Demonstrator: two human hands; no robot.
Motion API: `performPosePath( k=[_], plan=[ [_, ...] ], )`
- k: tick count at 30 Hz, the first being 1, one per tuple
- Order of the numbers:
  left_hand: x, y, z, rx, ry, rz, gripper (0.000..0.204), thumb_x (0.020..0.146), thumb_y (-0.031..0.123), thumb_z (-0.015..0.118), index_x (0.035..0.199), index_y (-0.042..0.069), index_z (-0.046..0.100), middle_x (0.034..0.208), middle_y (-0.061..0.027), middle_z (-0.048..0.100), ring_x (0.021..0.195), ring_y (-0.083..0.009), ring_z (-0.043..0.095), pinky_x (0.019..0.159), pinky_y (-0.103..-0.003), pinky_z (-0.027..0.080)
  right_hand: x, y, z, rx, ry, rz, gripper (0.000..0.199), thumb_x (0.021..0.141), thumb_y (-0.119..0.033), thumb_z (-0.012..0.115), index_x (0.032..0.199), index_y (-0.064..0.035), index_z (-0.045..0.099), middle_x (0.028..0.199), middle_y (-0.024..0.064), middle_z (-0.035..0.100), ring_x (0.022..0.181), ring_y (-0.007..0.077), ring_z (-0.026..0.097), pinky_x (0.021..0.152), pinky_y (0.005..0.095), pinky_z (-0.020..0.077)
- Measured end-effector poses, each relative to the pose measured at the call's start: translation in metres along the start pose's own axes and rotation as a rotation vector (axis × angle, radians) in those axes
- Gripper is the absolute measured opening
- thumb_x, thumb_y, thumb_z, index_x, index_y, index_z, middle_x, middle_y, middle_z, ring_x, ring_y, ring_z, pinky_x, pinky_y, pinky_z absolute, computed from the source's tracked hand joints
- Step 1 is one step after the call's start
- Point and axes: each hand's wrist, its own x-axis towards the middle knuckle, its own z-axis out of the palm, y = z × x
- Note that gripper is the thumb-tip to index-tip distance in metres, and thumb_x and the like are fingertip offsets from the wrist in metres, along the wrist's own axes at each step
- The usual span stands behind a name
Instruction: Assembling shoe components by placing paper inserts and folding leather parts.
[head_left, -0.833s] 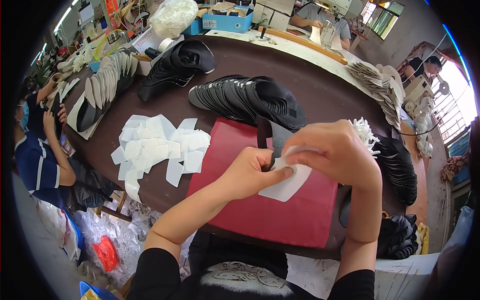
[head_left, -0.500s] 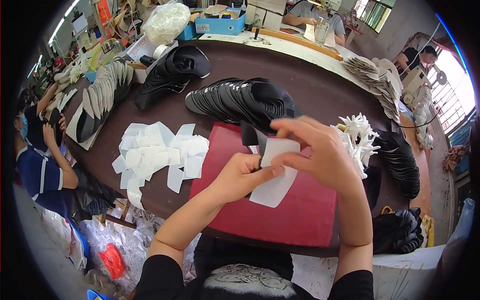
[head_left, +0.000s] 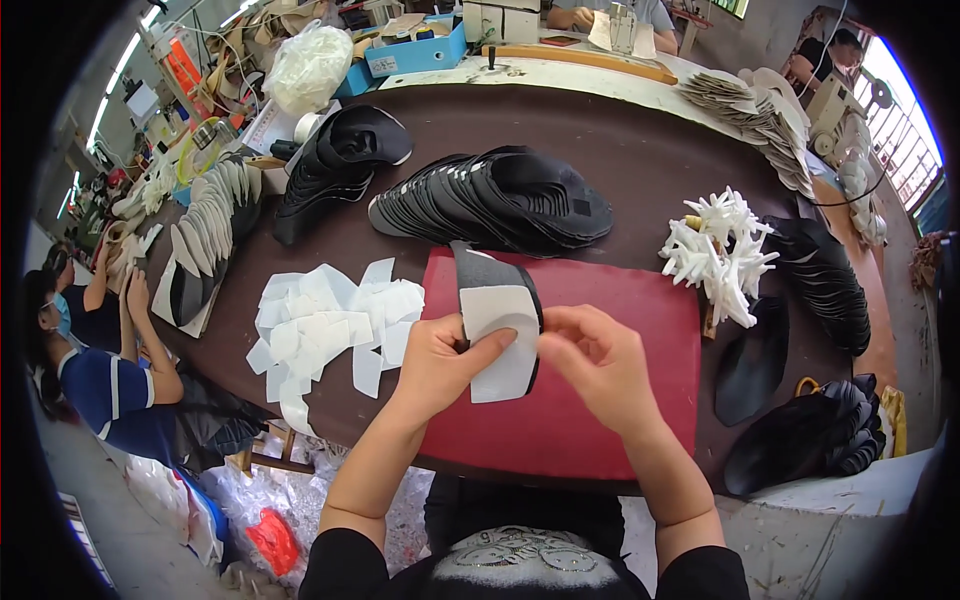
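Your surface: a dark brown work table (head_left: 640,150) in a crowded workshop. At its far left edge sits a seated person in a blue top (head_left: 110,385). Next, a heap of white cut patches (head_left: 330,325) lies loose on the table. Beyond it, a fanned stack of black shoe pieces (head_left: 500,200). Before you, a red mat (head_left: 600,400). Your left hand (head_left: 435,365) grips a black shoe piece (head_left: 490,280) with a white patch (head_left: 505,340) laid against it, thumb pressed on the white, held over the mat's left part. Your right hand (head_left: 590,365) pinches the piece's right edge with its fingertips. Further right, a cluster of white plastic bits (head_left: 720,250), then more black pieces (head_left: 825,290) along the table's right edge.
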Motion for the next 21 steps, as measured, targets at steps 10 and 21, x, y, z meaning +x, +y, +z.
performPosePath(
  k=[10, 21],
  plan=[
    [0.003, 0.000, 0.005, -0.544, -0.078, 0.089, 0.028, 0.088, 0.004, 0.059, 0.115, -0.002, 0.065, 0.102, -0.0142, 0.072, 0.093, -0.0202, 0.068, 0.082, -0.029, 0.053, -0.012, -0.003, 0.012, -0.048, -0.132, 0.104, 0.005, 0.082, -0.001, 0.069, 0.084, 0.0021, 0.067, 0.076, 0.0020, 0.064, 0.064, 0.0085, 0.051, 0.057, 0.0204, 0.0410],
    [-0.021, 0.018, -0.026, 0.769, 0.177, 0.642, 0.031, 0.084, 0.000, 0.062, 0.115, 0.002, 0.064, 0.106, -0.0081, 0.068, 0.091, -0.0128, 0.058, 0.080, -0.028, 0.046, 0.022, -0.013, -0.007, -0.689, -0.280, -0.678, 0.005, 0.082, -0.004, 0.068, 0.083, 0.0002, 0.067, 0.081, 0.0056, 0.067, 0.064, 0.0135, 0.054, 0.055, 0.0236, 0.0411]
  ],
)
